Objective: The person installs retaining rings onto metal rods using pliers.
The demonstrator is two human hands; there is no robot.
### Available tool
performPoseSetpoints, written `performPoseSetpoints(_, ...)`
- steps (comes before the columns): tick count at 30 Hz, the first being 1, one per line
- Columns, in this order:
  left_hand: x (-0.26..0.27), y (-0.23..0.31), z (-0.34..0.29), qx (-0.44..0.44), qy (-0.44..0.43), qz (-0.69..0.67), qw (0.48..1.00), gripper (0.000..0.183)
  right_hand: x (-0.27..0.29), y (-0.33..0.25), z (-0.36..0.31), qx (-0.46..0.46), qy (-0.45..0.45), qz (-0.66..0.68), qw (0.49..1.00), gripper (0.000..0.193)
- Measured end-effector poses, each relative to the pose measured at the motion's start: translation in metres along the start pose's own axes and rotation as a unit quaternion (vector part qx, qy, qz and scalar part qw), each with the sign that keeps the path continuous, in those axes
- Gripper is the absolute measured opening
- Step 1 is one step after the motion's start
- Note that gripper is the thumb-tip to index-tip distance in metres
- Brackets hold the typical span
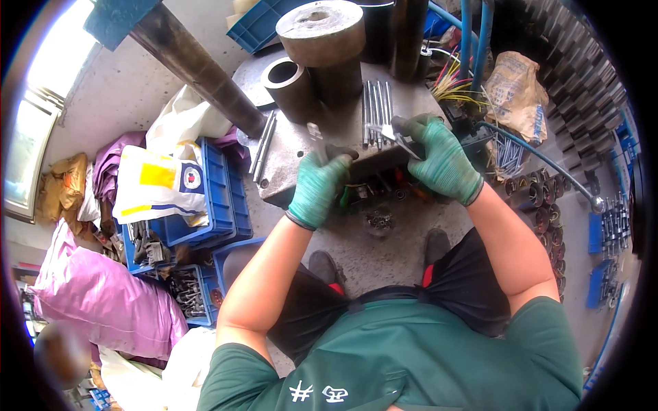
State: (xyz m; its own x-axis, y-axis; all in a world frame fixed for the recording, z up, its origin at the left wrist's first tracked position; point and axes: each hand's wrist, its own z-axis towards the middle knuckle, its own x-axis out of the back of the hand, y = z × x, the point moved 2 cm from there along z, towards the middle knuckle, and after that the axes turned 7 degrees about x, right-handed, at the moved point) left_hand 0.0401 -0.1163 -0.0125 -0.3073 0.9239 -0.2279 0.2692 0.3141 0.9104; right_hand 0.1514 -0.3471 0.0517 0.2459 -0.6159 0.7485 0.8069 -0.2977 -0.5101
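My left hand (319,186), in a green glove with dark fingertips, is closed round a small grey metal piece (316,135) that points up and is blurred. My right hand (444,161), gloved alike, grips a shiny metal piece (388,131) with a flat, seemingly forked end pointing left. Both hands are raised over the front edge of a thick metal table (288,154). Just beyond the right hand, several slim metal rods (377,103) lie side by side on it. A few more rods (263,151) rest at the table's left edge.
A heavy steel cylinder (322,41) and a hollow tube (286,82) stand on the table. A slanting pillar (199,65) rises at left. Blue crates (218,181) and a purple sack (103,294) flank my left. Blue hoses (473,48) and coloured wires hang at right.
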Motion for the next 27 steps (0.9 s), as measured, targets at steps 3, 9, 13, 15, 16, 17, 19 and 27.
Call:
performPoseSetpoints(3,0.014,-0.001,0.004,0.034,-0.007,-0.091,0.995,0.02,-0.005,-0.008,0.003,0.07,-0.01,-0.063,0.996,0.064)
performPoseSetpoints(9,0.007,0.0,0.006,0.053,0.015,-0.178,0.982,0.018,-0.016,-0.013,0.001,0.128,-0.028,-0.113,0.985,0.058)
performPoseSetpoints(13,0.009,-0.002,0.007,0.051,-0.005,-0.193,0.98,0.011,-0.02,-0.014,0.004,0.133,-0.025,-0.133,0.982,0.055)
performPoseSetpoints(15,0.01,-0.003,0.007,0.049,-0.021,-0.199,0.979,0.01,-0.022,-0.013,0.005,0.134,-0.026,-0.131,0.982,0.054)
performPoseSetpoints(16,0.01,-0.003,0.008,0.05,-0.025,-0.192,0.98,0.009,-0.022,-0.013,0.005,0.137,-0.025,-0.131,0.982,0.054)
performPoseSetpoints(17,0.01,-0.004,0.009,0.05,-0.029,-0.185,0.981,0.009,-0.022,-0.013,0.006,0.139,-0.024,-0.131,0.981,0.054)
performPoseSetpoints(19,0.01,-0.004,0.009,0.054,-0.024,-0.18,0.982,0.009,-0.024,-0.012,0.006,0.138,-0.026,-0.132,0.981,0.054)
performPoseSetpoints(27,0.009,0.0,0.001,0.02,-0.015,-0.113,0.993,0.016,-0.019,-0.016,0.005,0.109,-0.08,-0.158,0.978,0.051)
